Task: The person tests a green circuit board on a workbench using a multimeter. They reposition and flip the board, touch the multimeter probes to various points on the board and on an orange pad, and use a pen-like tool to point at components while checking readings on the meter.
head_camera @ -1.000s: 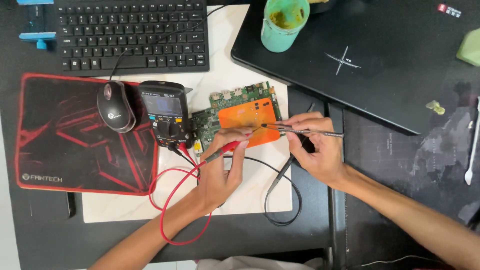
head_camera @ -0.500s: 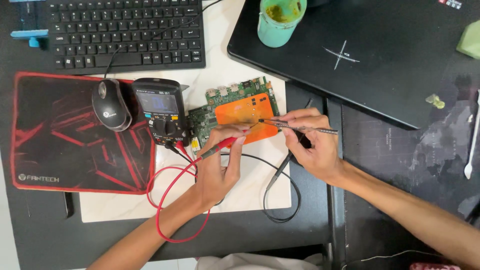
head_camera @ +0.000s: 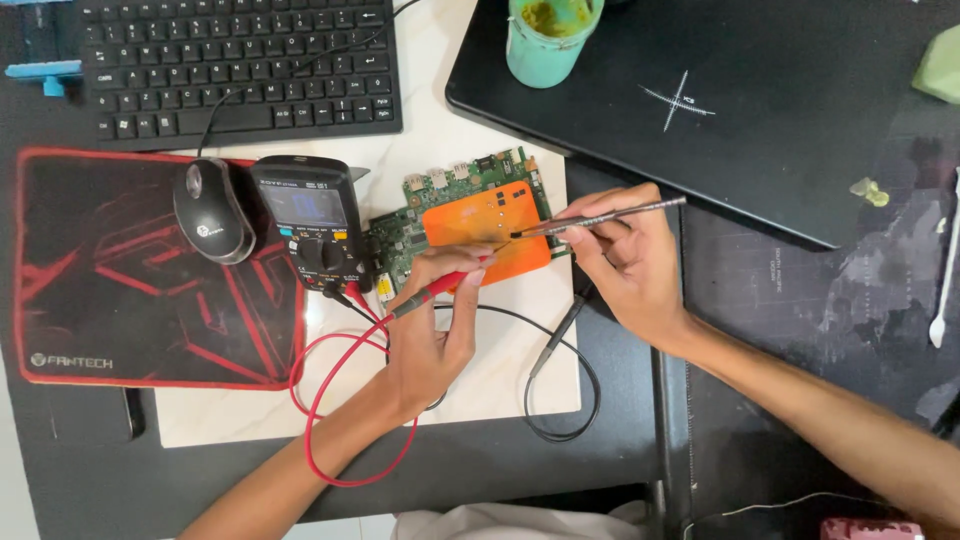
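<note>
A: What do the hands hold?

B: The left hand [head_camera: 432, 335] pinches a red probe [head_camera: 440, 287], tip resting on the orange sheet [head_camera: 480, 225] that covers the green circuit board [head_camera: 400, 235]. The right hand [head_camera: 625, 260] grips a thin metal tool [head_camera: 600, 216], its point on the same sheet.

A: Where is the board?

B: On the white mat [head_camera: 500, 350], just beside the black multimeter [head_camera: 310, 225], whose red lead [head_camera: 320, 420] loops towards the left wrist. A black mouse [head_camera: 210, 210] sits on the red-patterned pad [head_camera: 120, 270] to the left
</note>
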